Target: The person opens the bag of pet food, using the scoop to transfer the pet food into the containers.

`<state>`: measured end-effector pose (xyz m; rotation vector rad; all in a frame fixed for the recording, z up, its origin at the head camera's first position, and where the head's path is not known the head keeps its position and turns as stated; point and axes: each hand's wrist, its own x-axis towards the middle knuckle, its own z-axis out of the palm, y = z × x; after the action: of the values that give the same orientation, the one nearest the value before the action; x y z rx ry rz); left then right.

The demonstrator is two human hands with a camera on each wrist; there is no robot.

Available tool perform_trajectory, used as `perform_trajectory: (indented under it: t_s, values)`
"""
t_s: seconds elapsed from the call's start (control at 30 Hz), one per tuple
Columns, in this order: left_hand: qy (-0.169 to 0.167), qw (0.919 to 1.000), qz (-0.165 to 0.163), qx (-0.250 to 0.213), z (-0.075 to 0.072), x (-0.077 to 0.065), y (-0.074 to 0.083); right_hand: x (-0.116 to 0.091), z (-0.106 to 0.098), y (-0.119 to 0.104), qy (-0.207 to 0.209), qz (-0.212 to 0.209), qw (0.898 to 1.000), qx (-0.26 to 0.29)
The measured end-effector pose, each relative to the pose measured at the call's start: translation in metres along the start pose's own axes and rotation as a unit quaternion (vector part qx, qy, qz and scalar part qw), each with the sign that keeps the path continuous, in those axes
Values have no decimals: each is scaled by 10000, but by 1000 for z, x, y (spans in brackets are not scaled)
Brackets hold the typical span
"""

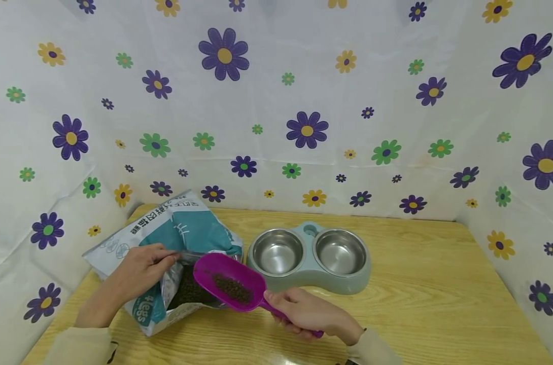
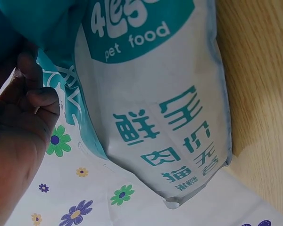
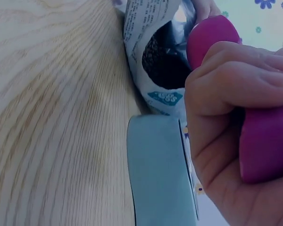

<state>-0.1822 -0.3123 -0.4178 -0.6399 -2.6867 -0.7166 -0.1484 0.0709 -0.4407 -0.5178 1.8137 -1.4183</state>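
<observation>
My left hand point(image 1: 141, 268) pinches the upper edge of the opened pet food bag point(image 1: 203, 228), which lies on its side with its mouth toward me. Dark brown kibble point(image 1: 189, 286) shows inside. In my right hand point(image 1: 306, 312) is the handle of a magenta scoop point(image 1: 253, 279), its bowl just in front of the bag's mouth. A small heap of kibble lies in the scoop. The left wrist view shows the bag's printed side panel point(image 2: 151, 103) beside my curled fingers point(image 2: 30, 75). In the right wrist view, my fingers wrap round the scoop handle point(image 3: 266, 146).
A pale blue double bowl stand point(image 1: 308, 274) with two steel bowls point(image 1: 278, 253) sits right of the bag, close beyond the scoop. Wooden tabletop point(image 1: 431, 284) extends to the right. Flower-patterned cloth point(image 1: 258, 101) hangs behind and at both sides.
</observation>
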Motion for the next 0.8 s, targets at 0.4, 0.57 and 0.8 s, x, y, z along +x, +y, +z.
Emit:
perform_trajectory:
  t_s: [0.4,0.57,0.8]
  values:
    - [77,9999,88,-37,1,0,-1,-13,-20,2,304,-2,9992,-262]
    - [7,10000,39,-69,0,0,0,-22,-36,1,511,75,9970,-577]
    - [-55,10000,-4,-79,1,-1,1,-46,-65,-7,930,296,9877,-1221]
